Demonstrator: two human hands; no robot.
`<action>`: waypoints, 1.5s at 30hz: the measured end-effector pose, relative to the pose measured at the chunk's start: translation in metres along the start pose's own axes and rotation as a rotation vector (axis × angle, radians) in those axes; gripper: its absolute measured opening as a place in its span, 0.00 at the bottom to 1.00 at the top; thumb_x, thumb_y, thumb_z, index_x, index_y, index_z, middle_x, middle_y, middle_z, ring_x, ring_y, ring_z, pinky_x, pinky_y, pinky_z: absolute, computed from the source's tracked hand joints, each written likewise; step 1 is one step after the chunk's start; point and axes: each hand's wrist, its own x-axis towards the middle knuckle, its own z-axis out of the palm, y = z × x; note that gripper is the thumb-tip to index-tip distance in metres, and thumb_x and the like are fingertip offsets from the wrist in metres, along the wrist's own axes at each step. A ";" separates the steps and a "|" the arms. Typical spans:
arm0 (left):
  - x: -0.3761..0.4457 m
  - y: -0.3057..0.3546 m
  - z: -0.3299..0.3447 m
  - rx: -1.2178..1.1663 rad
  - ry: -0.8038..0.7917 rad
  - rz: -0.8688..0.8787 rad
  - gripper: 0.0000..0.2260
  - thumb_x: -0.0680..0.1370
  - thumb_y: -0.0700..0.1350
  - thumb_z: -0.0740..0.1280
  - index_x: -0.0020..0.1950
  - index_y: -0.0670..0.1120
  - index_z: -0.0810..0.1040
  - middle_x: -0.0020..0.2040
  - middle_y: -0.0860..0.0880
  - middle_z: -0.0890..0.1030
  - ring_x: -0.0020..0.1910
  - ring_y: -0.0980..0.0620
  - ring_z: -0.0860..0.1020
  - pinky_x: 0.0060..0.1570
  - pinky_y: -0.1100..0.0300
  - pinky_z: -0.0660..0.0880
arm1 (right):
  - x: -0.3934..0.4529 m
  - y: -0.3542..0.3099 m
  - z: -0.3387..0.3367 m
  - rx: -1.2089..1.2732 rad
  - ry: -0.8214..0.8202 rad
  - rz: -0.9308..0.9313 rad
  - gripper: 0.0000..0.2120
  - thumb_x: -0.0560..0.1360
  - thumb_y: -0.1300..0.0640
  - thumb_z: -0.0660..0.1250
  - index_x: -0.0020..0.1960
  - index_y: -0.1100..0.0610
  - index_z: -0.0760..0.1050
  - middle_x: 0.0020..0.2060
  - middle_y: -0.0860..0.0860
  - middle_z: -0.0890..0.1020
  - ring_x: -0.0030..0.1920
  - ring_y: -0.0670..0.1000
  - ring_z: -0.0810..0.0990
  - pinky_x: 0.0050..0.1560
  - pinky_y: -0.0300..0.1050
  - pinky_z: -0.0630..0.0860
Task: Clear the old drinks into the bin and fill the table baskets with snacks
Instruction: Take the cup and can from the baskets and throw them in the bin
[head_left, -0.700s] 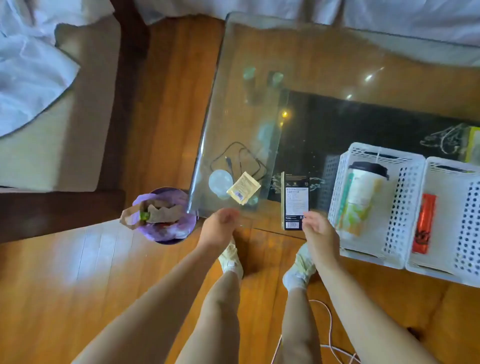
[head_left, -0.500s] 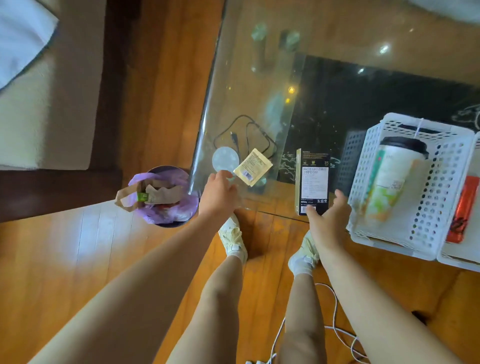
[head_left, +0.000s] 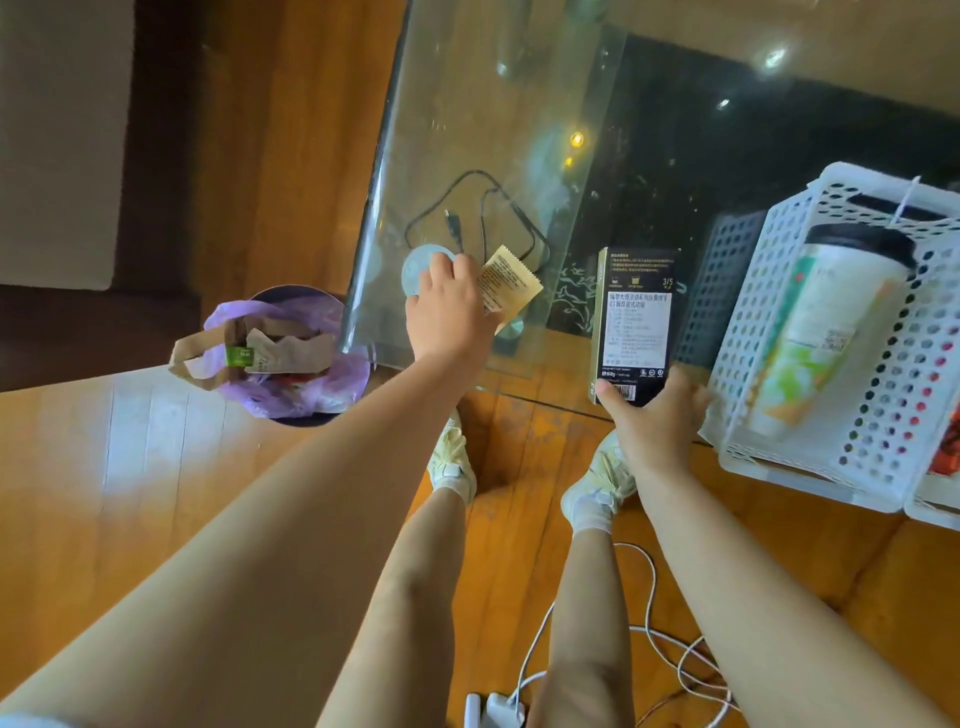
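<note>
While the left hand (head_left: 451, 317) pinches a tan sachet (head_left: 511, 291) on the glass tabletop (head_left: 467, 130), the right hand (head_left: 655, 415) grips a dark box (head_left: 635, 322) at its near end, by the tabletop's near edge. A cup (head_left: 826, 327) lies in the white basket (head_left: 748, 332). The bin (head_left: 291, 358) stands on the floor, left of the tabletop.
</note>
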 end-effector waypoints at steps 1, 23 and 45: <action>0.001 0.001 0.002 0.012 0.002 0.000 0.24 0.73 0.50 0.70 0.65 0.44 0.67 0.62 0.44 0.70 0.62 0.44 0.69 0.57 0.51 0.69 | 0.000 0.000 0.001 0.016 0.003 -0.003 0.31 0.66 0.52 0.75 0.63 0.60 0.68 0.61 0.59 0.71 0.62 0.56 0.70 0.52 0.47 0.75; -0.032 -0.053 -0.029 -0.982 -0.181 -0.379 0.10 0.75 0.39 0.64 0.54 0.43 0.78 0.50 0.42 0.82 0.52 0.41 0.80 0.52 0.44 0.78 | -0.033 -0.054 0.005 0.196 -0.346 0.081 0.24 0.70 0.56 0.73 0.61 0.53 0.66 0.51 0.46 0.77 0.46 0.40 0.77 0.42 0.39 0.76; -0.050 -0.265 -0.029 -0.905 -0.087 -0.826 0.21 0.74 0.38 0.64 0.67 0.44 0.71 0.50 0.47 0.75 0.48 0.43 0.77 0.46 0.53 0.77 | -0.114 -0.179 0.163 -0.281 -1.007 -0.034 0.39 0.74 0.46 0.65 0.76 0.52 0.47 0.69 0.54 0.69 0.66 0.54 0.71 0.67 0.56 0.69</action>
